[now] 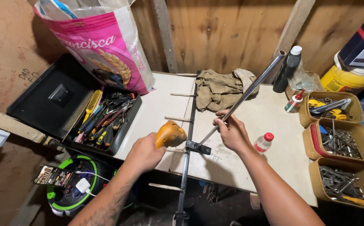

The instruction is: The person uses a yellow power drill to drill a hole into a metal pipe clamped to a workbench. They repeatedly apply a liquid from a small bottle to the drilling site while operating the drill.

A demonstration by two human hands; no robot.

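Two hands at work, both closed. Left hand point(144, 152) wrapped tight round an orange power tool point(170, 134), nose aimed right at the small dark bracket point(198, 147). Right hand point(232, 133) pinched narrow on the slanted metal rod point(249, 90), low on its length, top end leaning far and right toward the wooden wall. Foot of the rod seated at the bracket, right on the dark bar point(187, 159) crossing the white surface point(269, 167) from near to far. Looks like the fixing step at that joint. Calls for a steady rod and a tool nose square on the bracket. Open toolbox point(102, 121) left, crumpled rag point(223, 88) far, red-capped bottle point(264, 142) just right of the wrist.
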